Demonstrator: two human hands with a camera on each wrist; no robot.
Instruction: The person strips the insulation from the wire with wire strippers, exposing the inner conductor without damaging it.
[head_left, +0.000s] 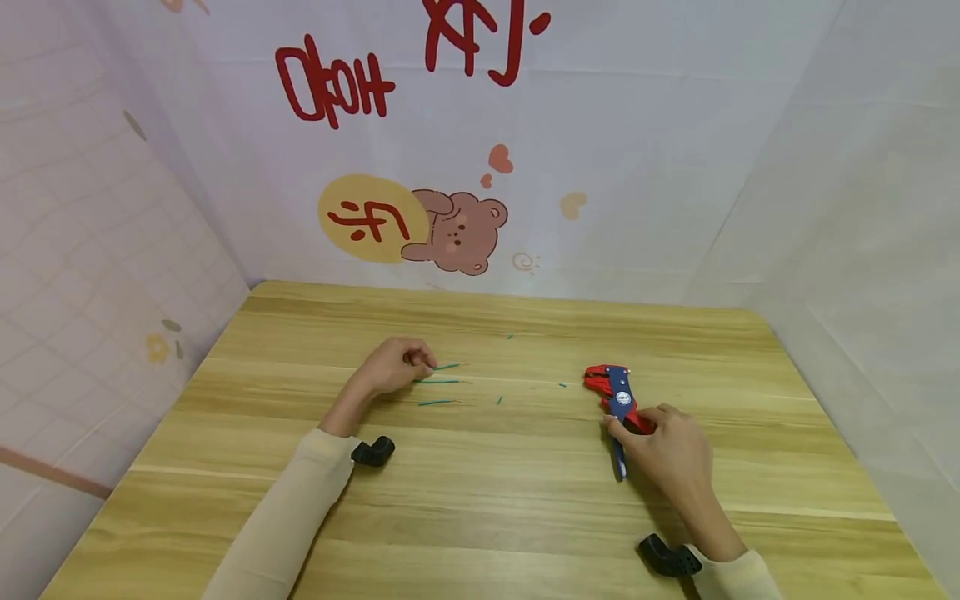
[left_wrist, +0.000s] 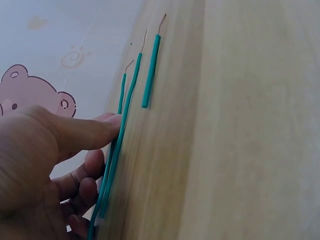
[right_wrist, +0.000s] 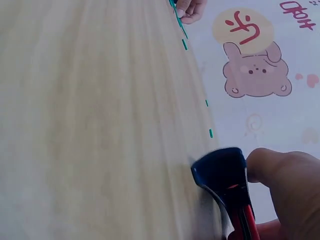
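My left hand [head_left: 393,367] is on the left part of the table, thumb and fingertips pinching the farthest green wire [head_left: 447,367]. Close beside it lies a long green wire [left_wrist: 131,95], and nearer me a shorter green wire [left_wrist: 151,72]. All three wires show bare, thin metal strands at one end. Over on the right, my right hand [head_left: 675,450] holds a wire stripper [head_left: 621,392] by its handles, thumb on one side and fingers on the other. The stripper has a blue body and red jaws that point away from me.
Short green bits of insulation lie scattered mid-table, one [head_left: 500,400] near the wires and another [head_left: 562,385] left of the stripper. The wood-grain table [head_left: 480,517] meets a white printed cloth [head_left: 637,167] at the back, with cloth at both sides.
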